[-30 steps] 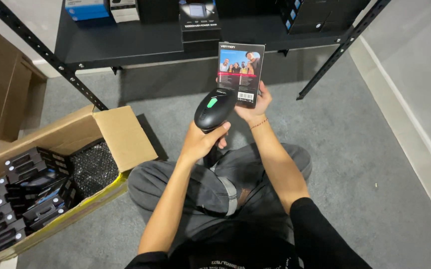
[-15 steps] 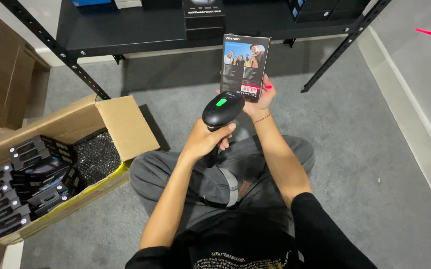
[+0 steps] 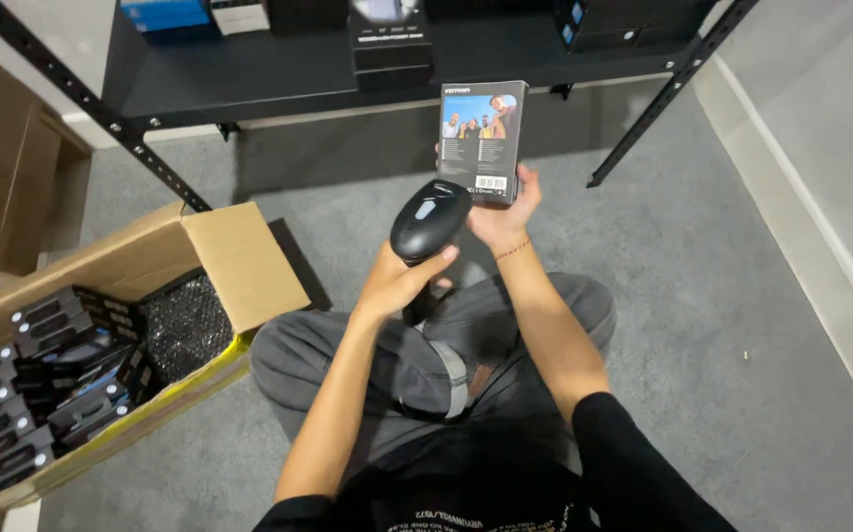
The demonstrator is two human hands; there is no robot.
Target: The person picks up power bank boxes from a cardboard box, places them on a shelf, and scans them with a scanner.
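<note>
Seated cross-legged on the grey carpet floor (image 3: 742,296), the person has both hands up in front of the knees. The left hand (image 3: 399,284) is wrapped shut around the grip of a black handheld barcode scanner (image 3: 430,219), thumb laid across the front of the handle, with the scanner's rounded head tipped up toward twelve o'clock. Just past it, at about one o'clock from the scanner, the right hand (image 3: 505,212) pinches a small dark retail box (image 3: 483,141) from below, fingers closed on its lower edge and side, holding it upright with its printed back panel facing the camera; a photo panel and a small white barcode patch show on that face. The scanner head sits just beside the box's lower left corner, close enough that I cannot tell whether they touch. A thin red cord (image 3: 511,248) rings the right wrist. Over at nine o'clock, an open cardboard carton (image 3: 220,261) rests on the floor with its flap folded out, packed with rows of small black boxes (image 3: 42,384) and a patch of dark bubble wrap (image 3: 185,325) at its near end. At twelve o'clock runs a black metal shelf (image 3: 279,74) carrying more boxed goods, its diagonal braces dropping to the carpet on both sides.
</note>
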